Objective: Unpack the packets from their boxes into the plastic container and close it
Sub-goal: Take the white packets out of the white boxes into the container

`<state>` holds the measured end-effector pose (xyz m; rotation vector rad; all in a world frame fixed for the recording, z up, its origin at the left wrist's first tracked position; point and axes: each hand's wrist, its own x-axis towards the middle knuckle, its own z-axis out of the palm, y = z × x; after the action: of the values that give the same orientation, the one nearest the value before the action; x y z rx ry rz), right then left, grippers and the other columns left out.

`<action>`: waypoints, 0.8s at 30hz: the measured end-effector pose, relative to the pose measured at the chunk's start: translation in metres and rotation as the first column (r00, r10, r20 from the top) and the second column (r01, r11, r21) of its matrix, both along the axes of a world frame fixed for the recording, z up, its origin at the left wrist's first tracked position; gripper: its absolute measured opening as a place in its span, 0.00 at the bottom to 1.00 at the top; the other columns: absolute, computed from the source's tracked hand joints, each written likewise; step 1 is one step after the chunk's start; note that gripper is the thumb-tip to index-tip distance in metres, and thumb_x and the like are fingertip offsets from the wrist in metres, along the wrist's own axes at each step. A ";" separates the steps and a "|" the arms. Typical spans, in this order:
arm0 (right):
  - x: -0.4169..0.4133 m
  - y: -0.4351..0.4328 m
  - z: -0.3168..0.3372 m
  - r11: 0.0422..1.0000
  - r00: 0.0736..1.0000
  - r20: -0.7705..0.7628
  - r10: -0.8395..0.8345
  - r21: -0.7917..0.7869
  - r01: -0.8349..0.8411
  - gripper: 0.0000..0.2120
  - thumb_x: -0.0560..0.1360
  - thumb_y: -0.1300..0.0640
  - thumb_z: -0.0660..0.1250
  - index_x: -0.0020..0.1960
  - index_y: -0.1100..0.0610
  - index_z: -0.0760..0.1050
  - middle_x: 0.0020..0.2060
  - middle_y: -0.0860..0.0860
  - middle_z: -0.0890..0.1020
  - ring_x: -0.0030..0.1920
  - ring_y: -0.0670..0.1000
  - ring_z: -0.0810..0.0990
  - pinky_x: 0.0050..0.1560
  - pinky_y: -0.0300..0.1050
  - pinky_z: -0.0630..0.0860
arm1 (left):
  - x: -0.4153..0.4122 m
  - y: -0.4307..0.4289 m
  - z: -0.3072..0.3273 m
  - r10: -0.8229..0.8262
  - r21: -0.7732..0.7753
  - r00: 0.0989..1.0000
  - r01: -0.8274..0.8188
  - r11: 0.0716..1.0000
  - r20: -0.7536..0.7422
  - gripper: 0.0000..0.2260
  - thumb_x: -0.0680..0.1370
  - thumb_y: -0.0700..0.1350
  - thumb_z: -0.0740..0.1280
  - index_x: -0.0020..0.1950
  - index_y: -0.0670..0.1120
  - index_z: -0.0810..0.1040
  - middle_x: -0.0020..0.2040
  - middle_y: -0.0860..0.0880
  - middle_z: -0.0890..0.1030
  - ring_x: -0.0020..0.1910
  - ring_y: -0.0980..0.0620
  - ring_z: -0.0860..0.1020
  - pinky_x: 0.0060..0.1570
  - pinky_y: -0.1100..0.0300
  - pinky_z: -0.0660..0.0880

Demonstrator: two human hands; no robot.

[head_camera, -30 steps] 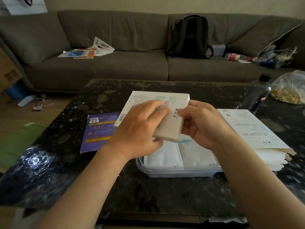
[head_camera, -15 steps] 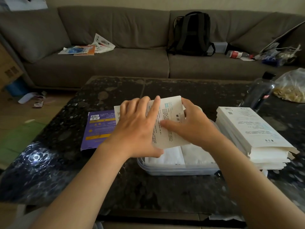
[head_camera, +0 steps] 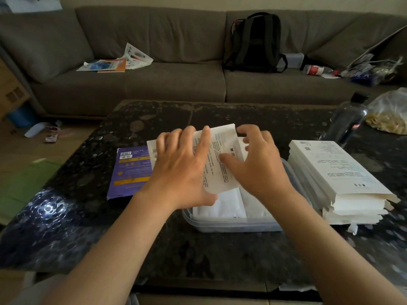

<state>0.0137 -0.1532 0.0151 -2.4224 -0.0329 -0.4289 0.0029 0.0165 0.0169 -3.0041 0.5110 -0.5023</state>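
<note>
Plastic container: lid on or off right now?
Off. The plastic container is open on top; white packets lie uncovered inside it.

Grips a white box (head_camera: pixel 222 170) with the left hand (head_camera: pixel 180 172), fingers (head_camera: pixel 189 137) on top, thumb beneath. Touches its printed face with the right hand (head_camera: pixel 262 168), thumb down and the rest spread. Just below the fingers: plastic container (head_camera: pixel 231 226) of white packets (head_camera: pixel 222 205). Right of them, stacked boxes (head_camera: pixel 334 179) on the counter (head_camera: pixel 198 249); left, a purple box (head_camera: pixel 132 170).

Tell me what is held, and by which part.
The left hand grips the white box by its left side, thumb under the near edge. The right hand rests its thumb on the printed face.
</note>
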 end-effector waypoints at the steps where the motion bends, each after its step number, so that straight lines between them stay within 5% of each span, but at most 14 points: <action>1: -0.004 0.003 -0.003 0.998 0.997 0.083 -0.002 -0.069 0.008 0.24 0.75 0.47 0.73 0.68 0.48 0.71 0.57 0.47 0.71 0.53 0.47 0.73 0.38 0.33 0.74 | -0.001 -0.001 0.000 0.016 0.001 1.000 -0.016 1.000 0.003 0.60 0.59 0.71 0.70 0.79 0.48 0.44 0.72 0.43 0.56 0.70 0.41 0.58 0.72 0.43 0.53; 5: -0.010 0.013 -0.018 0.974 0.957 0.287 0.046 -0.227 0.021 0.10 0.78 0.51 0.70 0.53 0.57 0.85 0.48 0.54 0.81 0.43 0.52 0.78 0.33 0.41 0.76 | -0.003 -0.007 0.000 0.061 0.014 0.998 -0.061 0.998 0.013 0.58 0.61 0.71 0.70 0.79 0.47 0.43 0.73 0.42 0.56 0.71 0.40 0.58 0.72 0.42 0.53; 12: -0.010 0.023 -0.024 0.964 0.942 0.334 -0.042 -0.236 0.127 0.09 0.79 0.53 0.69 0.44 0.58 0.82 0.41 0.53 0.81 0.37 0.52 0.78 0.26 0.47 0.77 | -0.004 -0.009 -0.004 0.061 0.028 0.996 -0.063 0.998 0.057 0.56 0.59 0.68 0.71 0.79 0.45 0.53 0.70 0.40 0.63 0.67 0.37 0.64 0.69 0.40 0.57; 17: -0.014 0.028 -0.023 0.956 0.954 0.295 -0.049 -0.264 0.130 0.07 0.75 0.56 0.73 0.46 0.60 0.78 0.42 0.55 0.80 0.38 0.54 0.79 0.26 0.48 0.77 | -0.005 -0.010 -0.005 0.059 0.033 0.995 -0.062 0.998 0.082 0.55 0.59 0.67 0.71 0.78 0.44 0.55 0.70 0.39 0.65 0.67 0.37 0.65 0.68 0.39 0.59; 24: -0.008 0.025 -0.018 0.976 0.986 0.147 -0.079 -0.192 0.107 0.11 0.83 0.49 0.59 0.53 0.56 0.74 0.50 0.51 0.79 0.46 0.51 0.79 0.40 0.49 0.81 | -0.005 -0.011 -0.005 0.061 0.034 0.995 -0.064 0.997 0.079 0.54 0.59 0.68 0.70 0.78 0.44 0.55 0.70 0.39 0.64 0.67 0.36 0.65 0.68 0.39 0.59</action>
<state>0.0061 -0.1285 -0.0026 -2.5937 -0.0238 -0.6644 -0.0022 0.0051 0.0123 -2.9418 0.4143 -0.5954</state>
